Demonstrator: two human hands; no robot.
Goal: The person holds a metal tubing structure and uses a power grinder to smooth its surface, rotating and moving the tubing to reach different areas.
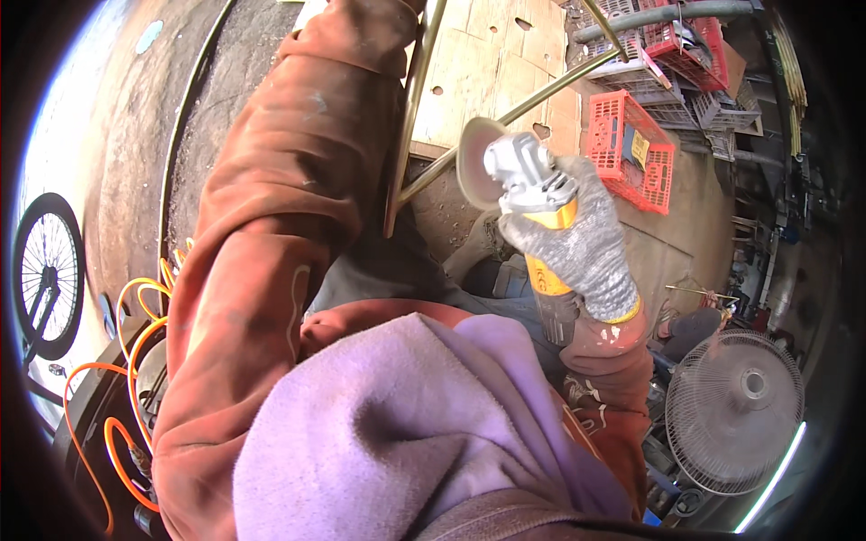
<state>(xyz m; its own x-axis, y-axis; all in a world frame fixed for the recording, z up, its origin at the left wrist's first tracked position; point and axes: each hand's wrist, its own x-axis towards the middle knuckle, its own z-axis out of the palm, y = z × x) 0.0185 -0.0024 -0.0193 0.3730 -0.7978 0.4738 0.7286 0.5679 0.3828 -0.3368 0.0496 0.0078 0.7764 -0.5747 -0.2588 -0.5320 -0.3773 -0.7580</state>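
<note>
My right hand (586, 243), in a grey knit glove with a yellow cuff edge, is wrapped round the body of an angle grinder (548, 275). The grinder has a silver head, a yellow and dark body and a round disc (473, 167) on its left side. Its disc overlaps a brass-coloured metal tube frame (559, 85) in the picture; whether they touch I cannot tell. My left arm, in a rust-red sleeve (289, 153), reaches up past the frame's left tubes. The left hand lies beyond the top edge, out of sight.
Flat cardboard (496, 68) lies beneath the frame. To its right are a red plastic crate (622, 149) and several stacked crates. A caged fan (735, 410) stands at lower right. An orange hose (110, 433) coils at lower left, near a bicycle wheel (47, 275).
</note>
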